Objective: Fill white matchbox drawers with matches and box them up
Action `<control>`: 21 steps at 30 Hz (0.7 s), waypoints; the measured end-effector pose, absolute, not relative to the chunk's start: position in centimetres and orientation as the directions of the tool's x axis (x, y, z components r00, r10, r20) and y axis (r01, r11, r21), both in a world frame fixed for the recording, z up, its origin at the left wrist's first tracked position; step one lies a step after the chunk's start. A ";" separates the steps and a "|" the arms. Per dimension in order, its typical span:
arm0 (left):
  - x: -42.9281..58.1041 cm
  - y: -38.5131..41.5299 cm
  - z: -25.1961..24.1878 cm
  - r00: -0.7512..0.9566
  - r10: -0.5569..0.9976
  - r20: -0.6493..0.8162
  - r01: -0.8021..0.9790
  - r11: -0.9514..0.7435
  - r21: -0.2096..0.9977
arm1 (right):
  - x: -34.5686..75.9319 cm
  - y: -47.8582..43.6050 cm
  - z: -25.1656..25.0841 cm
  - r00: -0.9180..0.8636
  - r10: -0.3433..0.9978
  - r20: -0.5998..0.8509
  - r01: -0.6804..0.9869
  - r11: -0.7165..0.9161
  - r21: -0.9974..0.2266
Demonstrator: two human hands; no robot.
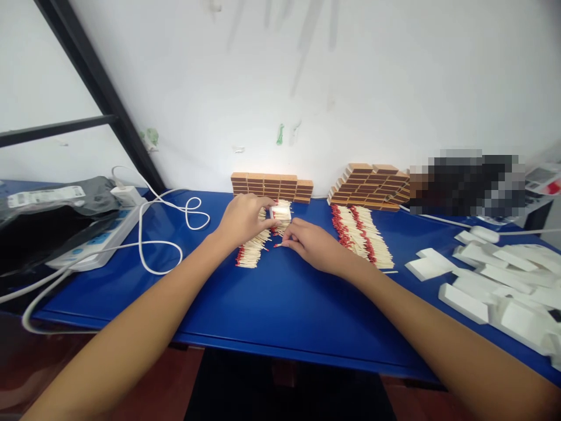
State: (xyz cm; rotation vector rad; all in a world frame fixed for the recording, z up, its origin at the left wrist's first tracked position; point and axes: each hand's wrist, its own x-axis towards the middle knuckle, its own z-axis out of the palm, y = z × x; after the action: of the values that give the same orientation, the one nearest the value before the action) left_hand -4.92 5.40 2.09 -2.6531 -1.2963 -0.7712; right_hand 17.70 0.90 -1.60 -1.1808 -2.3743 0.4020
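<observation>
My left hand [246, 217] is closed on a small white matchbox tray [280, 214], which has matches lying in it. Close to its right, my right hand [312, 242] pinches a match between thumb and fingers; the red head [276, 245] sticks out to the left. Below my left hand lies a row of red-headed matches [249, 257] on the blue table, partly hidden by that hand. Two more long rows of matches [363, 237] lie to the right of my right hand, with a single match [389, 272] at their near end.
Stacked brown matchbox sleeves [272, 184] stand against the wall, with a second stack [370, 184] farther right. Empty white trays [499, 280] are heaped at the right. A power strip [96, 240], white cables [162, 242] and a dark plastic bag [56, 222] occupy the left.
</observation>
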 end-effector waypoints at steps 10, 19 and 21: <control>-4.1 4.9 1.5 0.596 0.658 0.459 0.690 -0.713 0.126 | 18.9 1.1 -0.4 -0.238 0.831 0.502 0.630 0.526 -0.572; -3.5 4.3 1.4 0.636 0.620 0.459 0.644 -0.754 0.127 | 18.7 1.0 -1.2 -0.279 0.832 0.479 0.726 0.509 -0.463; -3.6 4.4 1.4 0.635 0.616 0.466 0.635 -0.760 0.138 | 18.9 1.1 -1.1 -0.296 0.823 0.485 0.733 0.521 -0.438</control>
State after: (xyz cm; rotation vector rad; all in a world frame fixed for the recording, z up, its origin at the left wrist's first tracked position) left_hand -3.55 4.40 1.38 -2.8054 -1.0737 -0.7778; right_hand 18.87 1.08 -1.12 -1.2604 -2.0857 0.1714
